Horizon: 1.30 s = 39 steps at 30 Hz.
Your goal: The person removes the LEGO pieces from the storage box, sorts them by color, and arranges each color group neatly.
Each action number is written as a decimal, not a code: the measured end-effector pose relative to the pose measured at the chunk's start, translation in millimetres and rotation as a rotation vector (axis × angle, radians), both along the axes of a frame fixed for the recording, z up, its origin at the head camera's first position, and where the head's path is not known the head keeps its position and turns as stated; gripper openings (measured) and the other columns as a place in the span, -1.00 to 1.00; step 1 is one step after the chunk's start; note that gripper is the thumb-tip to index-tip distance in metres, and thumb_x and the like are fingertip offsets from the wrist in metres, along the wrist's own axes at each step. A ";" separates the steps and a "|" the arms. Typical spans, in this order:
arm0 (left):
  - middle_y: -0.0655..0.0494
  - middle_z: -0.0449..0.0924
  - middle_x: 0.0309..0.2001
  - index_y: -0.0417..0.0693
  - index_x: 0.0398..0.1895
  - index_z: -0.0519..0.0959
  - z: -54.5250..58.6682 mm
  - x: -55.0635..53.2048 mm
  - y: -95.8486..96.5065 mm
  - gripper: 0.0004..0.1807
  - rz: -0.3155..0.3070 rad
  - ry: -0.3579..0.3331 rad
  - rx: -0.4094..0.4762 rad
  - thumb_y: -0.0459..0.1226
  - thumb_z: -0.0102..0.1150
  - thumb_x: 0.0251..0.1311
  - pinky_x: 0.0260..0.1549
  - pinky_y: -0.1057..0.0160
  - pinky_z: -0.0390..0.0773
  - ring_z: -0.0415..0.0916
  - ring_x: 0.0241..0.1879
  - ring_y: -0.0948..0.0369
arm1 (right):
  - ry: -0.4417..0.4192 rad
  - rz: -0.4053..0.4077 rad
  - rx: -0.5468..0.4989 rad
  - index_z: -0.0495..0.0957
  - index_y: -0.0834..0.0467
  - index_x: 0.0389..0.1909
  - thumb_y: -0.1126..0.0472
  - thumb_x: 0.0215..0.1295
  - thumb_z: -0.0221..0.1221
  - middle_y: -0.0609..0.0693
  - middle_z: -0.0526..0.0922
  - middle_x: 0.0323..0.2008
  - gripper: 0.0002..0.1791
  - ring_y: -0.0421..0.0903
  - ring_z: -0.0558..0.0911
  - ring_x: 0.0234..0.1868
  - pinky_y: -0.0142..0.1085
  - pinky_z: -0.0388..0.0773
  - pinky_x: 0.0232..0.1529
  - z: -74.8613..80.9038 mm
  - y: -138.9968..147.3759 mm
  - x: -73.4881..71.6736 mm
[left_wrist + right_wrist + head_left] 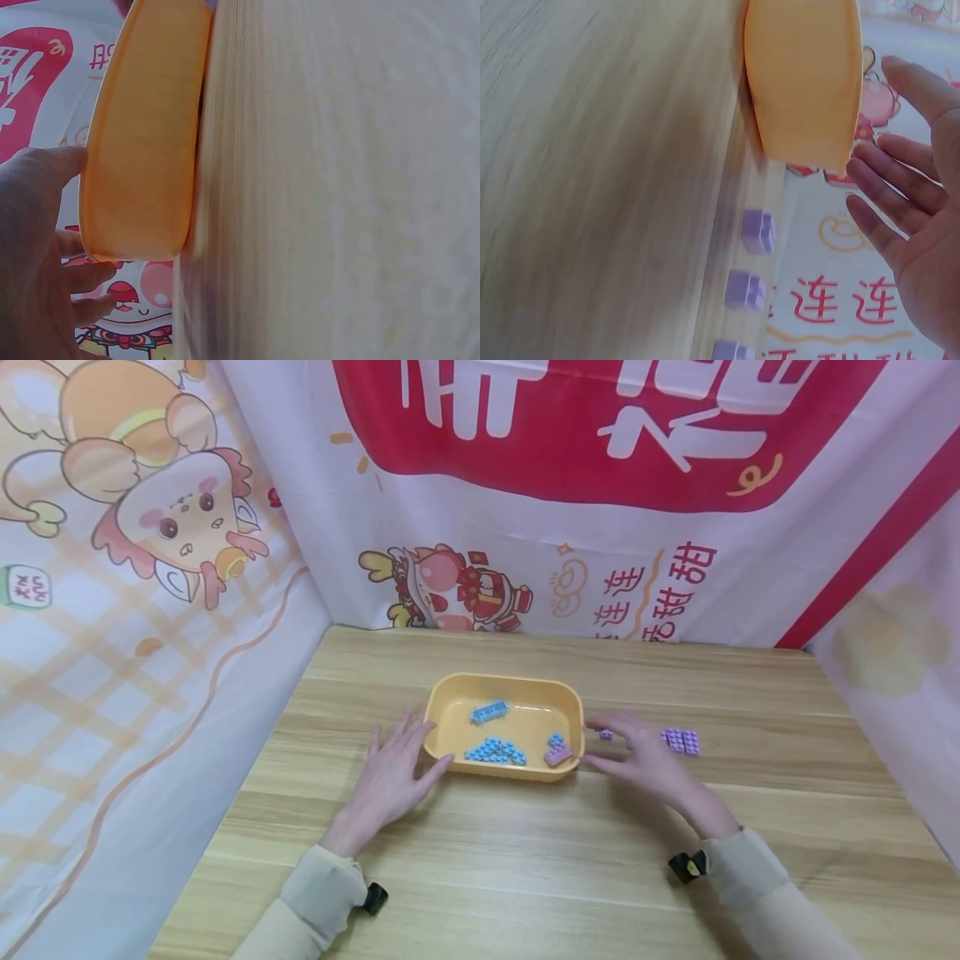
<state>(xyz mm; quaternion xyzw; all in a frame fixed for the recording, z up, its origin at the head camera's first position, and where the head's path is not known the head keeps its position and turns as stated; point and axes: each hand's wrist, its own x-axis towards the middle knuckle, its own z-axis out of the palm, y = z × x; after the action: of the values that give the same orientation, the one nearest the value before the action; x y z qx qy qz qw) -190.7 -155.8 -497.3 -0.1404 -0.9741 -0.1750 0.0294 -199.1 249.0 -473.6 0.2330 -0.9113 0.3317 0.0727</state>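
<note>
A yellow plastic basin [528,717] stands on the table with toy building bricks inside. Blue bricks [491,750] lie along its near side, and a longer blue piece [490,712] sits farther back. At its right end are a pinkish-purple brick [558,755] and a small blue one [555,739]. My left hand [390,777] is at the basin's left end, fingers spread, its thumb touching the rim in the left wrist view. Around the right end, my right hand [648,760] has loosely extended fingers; the right wrist view shows them beside the basin wall [806,82].
Purple bricks [681,741] lie on the wooden table [480,860] to the right, partly behind the right hand; several stand in a row beyond the basin's end, one purple brick [759,231] nearest it. Printed cloth [300,510] hangs behind and at the sides.
</note>
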 end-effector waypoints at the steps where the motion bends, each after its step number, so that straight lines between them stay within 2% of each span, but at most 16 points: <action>1: -0.15 0.17 0.75 -0.04 0.69 0.33 0.5 0.3 0.2 -0.06 0.001 -0.003 0.001 0.43 -0.14 0.57 0.71 -0.52 -0.15 0.07 0.77 -0.17 | -0.001 0.007 -0.003 0.70 0.28 0.26 0.24 0.21 0.61 0.25 0.80 0.22 -0.41 0.25 0.77 0.23 0.26 0.70 0.33 1.1 -3.2 -0.4; 7: -0.15 0.17 0.76 -0.04 0.68 0.33 0.7 0.5 0.8 -0.08 0.002 -0.005 0.003 0.40 -0.10 0.58 0.71 -0.51 -0.16 0.07 0.77 -0.17 | -0.006 0.045 0.036 0.73 0.26 0.19 0.26 0.23 0.58 0.21 0.83 0.15 -0.50 0.22 0.79 0.20 0.22 0.74 0.30 13.4 -22.5 -5.3; 12: -0.15 0.16 0.76 -0.05 0.68 0.34 -0.2 0.2 0.4 -0.07 0.000 -0.002 0.004 0.40 -0.11 0.58 0.71 -0.52 -0.17 0.06 0.77 -0.17 | -0.035 0.072 0.161 0.83 0.15 -0.12 0.04 0.27 0.59 0.05 0.88 -0.15 -0.70 0.01 0.79 -0.08 -0.05 0.81 0.00 21.1 -38.8 -14.1; 15: -0.14 0.17 0.76 -0.04 0.68 0.34 -0.2 0.5 0.2 -0.07 -0.001 0.001 0.005 0.41 -0.12 0.57 0.71 -0.52 -0.17 0.07 0.77 -0.17 | -0.031 0.075 0.267 0.85 0.08 -0.29 -0.09 0.25 0.59 -0.03 0.85 -0.27 -0.69 -0.09 0.71 -0.19 -0.15 0.75 -0.11 20.8 -45.7 -21.5; 19: -0.14 0.18 0.75 -0.03 0.68 0.34 -1.0 0.3 0.3 -0.08 -0.002 0.005 0.008 0.41 -0.11 0.57 0.71 -0.52 -0.16 0.07 0.77 -0.16 | -0.049 0.072 0.390 0.81 0.06 -0.45 -0.13 0.22 0.60 -0.04 0.79 -0.36 -0.65 -0.12 0.62 -0.24 -0.13 0.70 -0.10 18.6 -52.2 -31.4; 24: -0.15 0.17 0.75 -0.04 0.68 0.34 -1.0 -0.3 -0.2 -0.10 -0.002 0.002 0.011 0.38 -0.07 0.58 0.71 -0.52 -0.16 0.07 0.77 -0.17 | -0.132 0.053 0.461 0.72 0.07 -0.53 -0.12 0.21 0.61 -0.04 0.72 -0.42 -0.60 -0.11 0.55 -0.30 -0.20 0.62 -0.19 22.3 -60.2 -37.9; 28: -0.15 0.16 0.76 -0.05 0.68 0.34 0.4 -0.9 0.1 -0.09 -0.003 0.005 0.005 0.39 -0.07 0.57 0.71 -0.52 -0.14 0.07 0.77 -0.18 | -0.162 0.054 0.493 0.60 0.03 -0.63 -0.11 0.21 0.62 -0.10 0.61 -0.51 -0.53 -0.11 0.51 -0.33 -0.23 0.55 -0.23 25.9 -64.0 -40.8; 31: -0.16 0.16 0.76 -0.05 0.67 0.34 0.5 -1.5 0.0 -0.08 -0.004 0.009 -0.001 0.39 -0.08 0.57 0.70 -0.53 -0.13 0.08 0.77 -0.19 | -0.151 0.066 0.530 0.56 0.02 -0.66 -0.11 0.20 0.62 -0.14 0.59 -0.55 -0.50 -0.10 0.51 -0.32 -0.14 0.63 -0.09 28.2 -66.6 -42.2; 33: -0.16 0.16 0.76 -0.05 0.67 0.35 0.5 -1.5 0.1 -0.08 -0.004 0.007 -0.002 0.39 -0.07 0.57 0.70 -0.54 -0.13 0.08 0.77 -0.19 | -0.141 0.077 0.562 0.55 0.02 -0.66 -0.10 0.19 0.63 -0.15 0.59 -0.59 -0.50 -0.10 0.55 -0.34 0.00 0.67 0.23 28.7 -68.7 -43.2; 36: -0.16 0.16 0.76 -0.05 0.67 0.35 0.1 -1.5 0.3 -0.09 -0.003 0.004 -0.002 0.38 -0.06 0.57 0.70 -0.54 -0.13 0.07 0.77 -0.19 | -0.122 0.086 0.626 0.56 0.03 -0.61 -0.12 0.16 0.63 -0.16 0.60 -0.61 -0.51 -0.07 0.65 -0.34 0.16 0.40 0.66 27.7 -72.6 -44.9; 38: -0.16 0.16 0.76 -0.05 0.67 0.35 -0.5 -1.5 0.4 -0.11 -0.003 0.003 0.001 0.36 -0.04 0.57 0.70 -0.54 -0.14 0.07 0.77 -0.20 | -0.110 0.089 0.673 0.55 0.03 -0.58 -0.16 0.13 0.64 -0.16 0.62 -0.58 -0.50 -0.03 0.74 -0.26 0.22 0.20 0.77 26.4 -75.3 -45.8; 39: -0.16 0.16 0.76 -0.05 0.67 0.35 -0.6 -1.4 0.3 -0.11 -0.003 0.003 0.001 0.36 -0.03 0.57 0.70 -0.54 -0.14 0.07 0.77 -0.19 | -0.107 0.088 0.690 0.55 0.03 -0.56 -0.17 0.11 0.65 -0.14 0.64 -0.55 -0.49 -0.01 0.76 -0.20 0.24 0.19 0.76 25.9 -76.6 -46.2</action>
<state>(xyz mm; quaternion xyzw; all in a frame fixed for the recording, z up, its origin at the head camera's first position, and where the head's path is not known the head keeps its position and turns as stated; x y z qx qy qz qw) -192.1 -155.5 -497.9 -0.1420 -0.9738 -0.1750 0.0308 -245.3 172.4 -447.7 0.2652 -0.9613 0.0188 -0.0724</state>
